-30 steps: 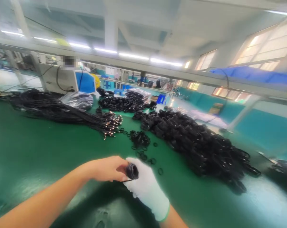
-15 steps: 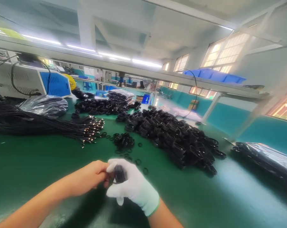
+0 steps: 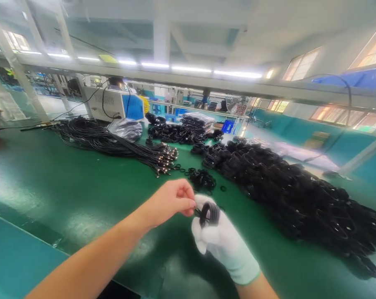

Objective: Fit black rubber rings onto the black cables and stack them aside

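Note:
My right hand (image 3: pixel 228 243), in a white glove, is closed round a small coil of black cable (image 3: pixel 215 212). The coil's round opening faces left. My bare left hand (image 3: pixel 175 198) is at the coil's left side, thumb and forefinger pressed together. Something thin and dark shows at those fingertips, too small to tell whether it is a cable end or a ring. Just beyond both hands lies a small heap of black rings (image 3: pixel 203 178) on the green table (image 3: pixel 113 191).
A large pile of coiled black cables (image 3: pixel 278 187) covers the right side. Long straight cables (image 3: pixel 128 147) with metal ends lie at the left. Behind them are a plastic bag (image 3: pixel 125 129), more coils (image 3: pixel 172 133) and a white and blue machine (image 3: pixel 133 106). A shelf beam (image 3: pixel 188 81) crosses above.
The view has swung left, so the table's things appear further right. My right hand has turned the coil, and its opening now shows. My left hand stays beside it, fingers pinched.

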`<control>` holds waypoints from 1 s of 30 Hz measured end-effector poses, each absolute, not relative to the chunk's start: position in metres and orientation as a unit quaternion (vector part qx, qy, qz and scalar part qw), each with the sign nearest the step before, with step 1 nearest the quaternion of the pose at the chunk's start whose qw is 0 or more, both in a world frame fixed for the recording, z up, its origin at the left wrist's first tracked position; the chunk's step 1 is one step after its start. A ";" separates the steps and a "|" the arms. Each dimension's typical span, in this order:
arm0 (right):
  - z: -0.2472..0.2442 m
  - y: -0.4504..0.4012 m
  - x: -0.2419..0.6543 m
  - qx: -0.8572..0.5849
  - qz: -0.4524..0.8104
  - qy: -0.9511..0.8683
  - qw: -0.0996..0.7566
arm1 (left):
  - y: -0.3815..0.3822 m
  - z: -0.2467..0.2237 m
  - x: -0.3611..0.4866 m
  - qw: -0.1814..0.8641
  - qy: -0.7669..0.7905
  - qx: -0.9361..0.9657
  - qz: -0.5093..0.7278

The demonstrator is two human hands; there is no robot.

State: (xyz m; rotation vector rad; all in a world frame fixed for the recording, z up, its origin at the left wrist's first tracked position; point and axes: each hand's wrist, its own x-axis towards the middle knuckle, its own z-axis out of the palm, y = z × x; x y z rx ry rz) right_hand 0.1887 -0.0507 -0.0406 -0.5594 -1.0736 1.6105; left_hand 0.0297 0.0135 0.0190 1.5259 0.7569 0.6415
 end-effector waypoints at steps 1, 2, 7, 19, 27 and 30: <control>-0.041 -0.050 0.188 -0.242 0.671 -0.444 0.542 | 0.013 0.017 0.033 0.613 0.324 0.658 0.292; -0.041 -0.050 0.189 -0.250 0.668 -0.438 0.547 | 0.013 0.015 0.035 0.603 0.325 0.661 0.307; -0.048 -0.047 0.194 -0.252 0.684 -0.431 0.532 | 0.013 0.013 0.037 0.441 0.358 0.718 0.403; -0.064 -0.039 0.190 -0.200 0.819 -0.208 0.496 | 0.033 0.007 0.027 0.469 0.270 0.814 0.213; -0.073 -0.040 0.181 -0.253 0.831 -0.159 0.469 | 0.032 -0.016 0.027 0.312 0.255 0.874 0.273; -0.067 -0.043 0.182 -0.232 0.798 -0.283 0.478 | 0.026 -0.028 0.031 0.123 0.252 0.905 0.319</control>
